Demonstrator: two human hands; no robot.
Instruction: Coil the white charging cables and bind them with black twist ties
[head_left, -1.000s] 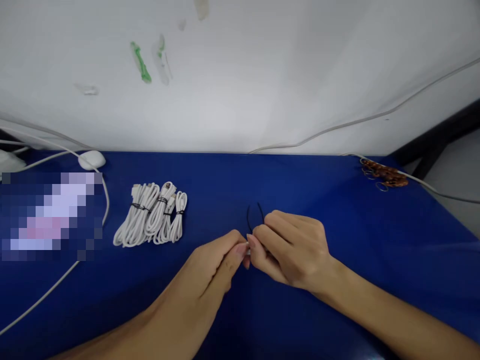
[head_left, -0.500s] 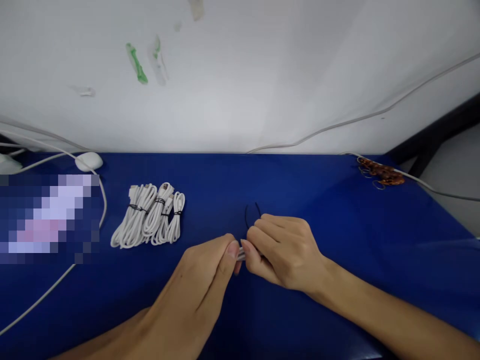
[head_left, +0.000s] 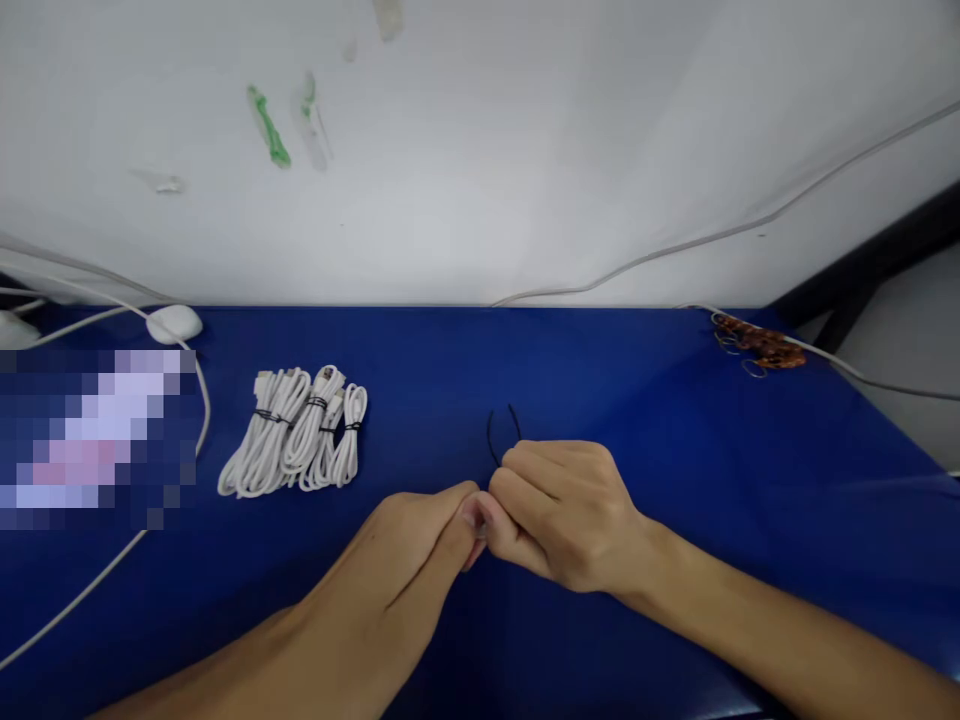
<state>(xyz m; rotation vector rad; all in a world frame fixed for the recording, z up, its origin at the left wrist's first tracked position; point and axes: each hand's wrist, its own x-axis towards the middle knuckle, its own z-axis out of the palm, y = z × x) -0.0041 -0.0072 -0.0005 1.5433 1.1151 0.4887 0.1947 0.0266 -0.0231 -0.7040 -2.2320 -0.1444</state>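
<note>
My thumbs have closed together: the white cable (head_left: 482, 531), which showed in the gap between them half a second ago, is now almost covered, so I judge the grip is tighter. My left hand (head_left: 427, 540) and right hand (head_left: 562, 515) are both curled shut on it, near the middle. The black tie (head_left: 489, 436) pokes out on the far side. Tied bundles (head_left: 300, 440) lie left on the table (head_left: 637, 380).
</note>
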